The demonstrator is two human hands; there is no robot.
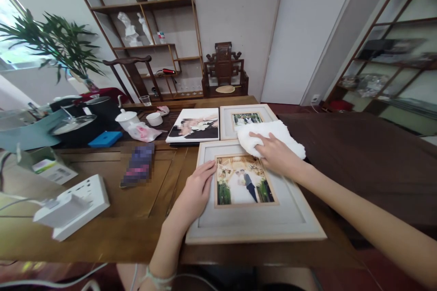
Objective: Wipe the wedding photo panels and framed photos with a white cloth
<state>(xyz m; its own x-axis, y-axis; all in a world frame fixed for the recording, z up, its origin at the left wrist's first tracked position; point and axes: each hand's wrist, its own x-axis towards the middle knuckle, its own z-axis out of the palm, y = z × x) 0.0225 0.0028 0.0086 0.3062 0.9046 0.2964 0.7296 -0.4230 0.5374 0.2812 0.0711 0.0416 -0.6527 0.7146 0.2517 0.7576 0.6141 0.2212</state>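
A framed wedding photo [297, 229] with a light wood border lies flat on the dark wooden table. My left hand [196, 191] rests on its left side, fingers stretched out toward the picture's edge. A fluffy white towel [285, 134] is under my right hand [273, 152], whose fingers are bent over it. The towel covers the frame's upper right corner and part of a second framed photo [227, 120] behind. To the left of that one lies a photo album or print [201, 116] with a couple on it.
On the left stand a white power strip [82, 204], a small open box [51, 168], a blue box [105, 139], a dark pot [77, 129] and a white teapot [127, 119]. A blurred purple item [139, 163] lies nearer. A brown surface [348, 159] extends on the right.
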